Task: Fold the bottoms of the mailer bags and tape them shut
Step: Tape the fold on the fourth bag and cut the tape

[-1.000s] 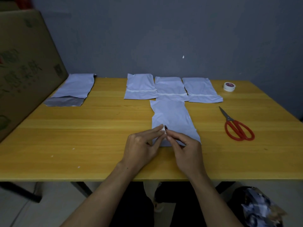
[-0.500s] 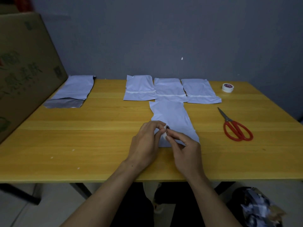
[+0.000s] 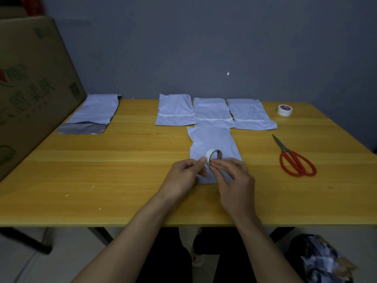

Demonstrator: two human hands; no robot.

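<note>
Wooden table [image 3: 102, 180], crinkled mailer bag [image 3: 212, 139] — left hand [image 3: 183, 176], right hand [image 3: 234, 184] pinching round tape roll [image 3: 213, 155]

The yellow wooden table [image 3: 122, 170] holds pale mailer bags [image 3: 175, 111], red scissors [image 3: 295, 162] and a tape roll [image 3: 285, 109].

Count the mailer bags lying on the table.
5. Far-left bag beside the cardboard box; back-row left bag, back-row middle bag, back-row right bag; near bag in front of them. The far-left bag may hide more beneath.
</note>
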